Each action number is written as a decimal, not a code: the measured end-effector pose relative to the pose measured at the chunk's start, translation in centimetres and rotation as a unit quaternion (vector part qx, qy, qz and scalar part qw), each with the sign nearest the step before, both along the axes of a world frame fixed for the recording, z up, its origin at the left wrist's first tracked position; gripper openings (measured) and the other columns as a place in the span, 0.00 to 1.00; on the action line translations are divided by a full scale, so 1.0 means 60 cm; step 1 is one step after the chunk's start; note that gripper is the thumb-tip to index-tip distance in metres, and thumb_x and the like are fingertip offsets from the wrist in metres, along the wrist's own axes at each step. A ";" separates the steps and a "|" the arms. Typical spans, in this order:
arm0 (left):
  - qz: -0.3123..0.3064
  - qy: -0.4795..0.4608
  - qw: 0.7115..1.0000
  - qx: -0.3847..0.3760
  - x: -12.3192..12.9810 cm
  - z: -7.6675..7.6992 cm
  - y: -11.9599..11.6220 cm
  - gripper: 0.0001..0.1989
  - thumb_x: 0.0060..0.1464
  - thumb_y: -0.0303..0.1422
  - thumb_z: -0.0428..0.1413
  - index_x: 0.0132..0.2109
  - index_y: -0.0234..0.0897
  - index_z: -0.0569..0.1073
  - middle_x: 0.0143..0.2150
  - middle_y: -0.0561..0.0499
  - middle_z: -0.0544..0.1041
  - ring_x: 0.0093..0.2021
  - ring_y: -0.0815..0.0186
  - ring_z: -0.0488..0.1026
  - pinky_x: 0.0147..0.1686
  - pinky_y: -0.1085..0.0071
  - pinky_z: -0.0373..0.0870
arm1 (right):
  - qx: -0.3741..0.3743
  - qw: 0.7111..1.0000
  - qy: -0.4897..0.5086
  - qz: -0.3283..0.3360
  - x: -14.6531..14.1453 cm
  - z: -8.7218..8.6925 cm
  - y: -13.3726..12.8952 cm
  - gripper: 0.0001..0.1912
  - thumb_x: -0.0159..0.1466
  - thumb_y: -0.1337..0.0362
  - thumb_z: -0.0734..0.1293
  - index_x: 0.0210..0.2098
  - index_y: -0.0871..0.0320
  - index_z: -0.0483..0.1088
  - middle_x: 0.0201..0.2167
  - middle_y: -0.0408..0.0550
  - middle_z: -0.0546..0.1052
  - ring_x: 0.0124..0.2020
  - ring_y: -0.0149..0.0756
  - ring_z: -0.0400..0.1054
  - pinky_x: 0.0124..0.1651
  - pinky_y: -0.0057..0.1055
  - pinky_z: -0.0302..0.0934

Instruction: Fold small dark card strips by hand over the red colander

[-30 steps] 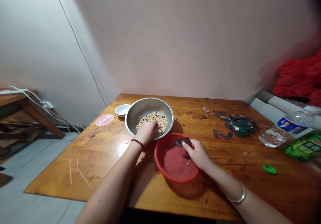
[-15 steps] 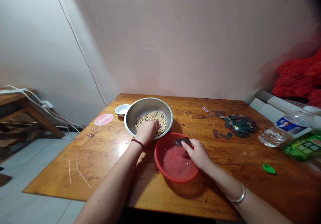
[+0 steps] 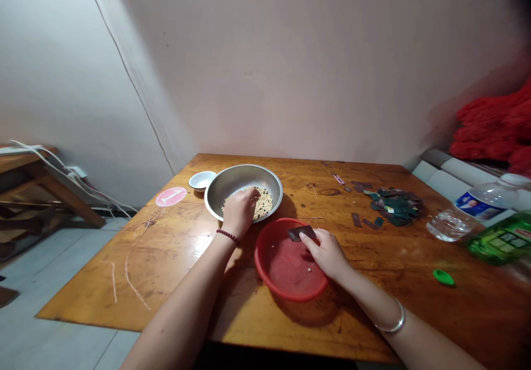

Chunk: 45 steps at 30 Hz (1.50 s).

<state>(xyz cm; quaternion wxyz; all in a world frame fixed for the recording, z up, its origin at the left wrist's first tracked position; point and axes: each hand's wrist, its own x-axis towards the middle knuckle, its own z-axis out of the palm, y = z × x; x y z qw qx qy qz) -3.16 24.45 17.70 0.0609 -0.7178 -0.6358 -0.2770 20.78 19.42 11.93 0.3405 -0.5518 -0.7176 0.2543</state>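
Note:
A steel bowl [image 3: 213, 185] holds many small pale and dark beads [image 3: 264, 204]. My left hand [image 3: 241, 209], with a dark bead bracelet at the wrist, reaches over the near rim into it, fingers closed together at the beads; what they pinch, if anything, is hidden. My right hand [image 3: 324, 248] grips a small dark flat piece [image 3: 301, 233] between thumb and fingers, above the right side of a red plastic basket [image 3: 286, 279]. A couple of pale beads lie in the basket.
A small white bowl [image 3: 202, 180], a pink round label [image 3: 171, 196] and loose thread [image 3: 128, 265] lie left. To the right are a pile of dark green pieces [image 3: 398, 207], a green cap [image 3: 443, 277], a clear bottle [image 3: 477, 209] and a green bottle [image 3: 504, 241].
My left hand has shifted slightly left and up within the steel bowl, and the bowl now sits tilted a little differently. My right hand keeps its hold on the dark piece.

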 end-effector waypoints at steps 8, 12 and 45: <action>0.026 -0.010 0.999 0.029 0.011 0.004 -0.008 0.08 0.60 0.40 0.54 0.38 0.43 0.74 0.37 0.52 0.80 0.36 0.63 0.75 0.30 0.71 0.59 | -0.005 0.999 0.041 0.005 0.001 0.002 0.001 0.20 0.64 0.53 0.60 0.31 0.60 0.76 0.28 0.52 0.78 0.32 0.43 0.70 0.36 0.35 0.60; -0.049 -0.029 0.995 0.081 0.036 0.004 -0.026 0.09 0.61 0.39 0.53 0.36 0.40 0.74 0.37 0.51 0.79 0.39 0.64 0.74 0.37 0.71 0.64 | -0.054 0.990 0.132 0.021 0.004 0.002 0.006 0.20 0.63 0.51 0.62 0.34 0.62 0.76 0.30 0.51 0.79 0.32 0.42 0.71 0.36 0.34 0.62; -0.249 0.029 0.968 0.031 0.105 -0.021 -0.071 0.04 0.58 0.31 0.53 0.36 0.39 0.73 0.36 0.50 0.70 0.38 0.65 0.66 0.36 0.69 0.67 | -0.146 0.931 0.335 0.018 -0.005 0.033 0.003 0.22 0.59 0.46 0.66 0.27 0.61 0.74 0.26 0.46 0.76 0.30 0.38 0.68 0.36 0.33 0.63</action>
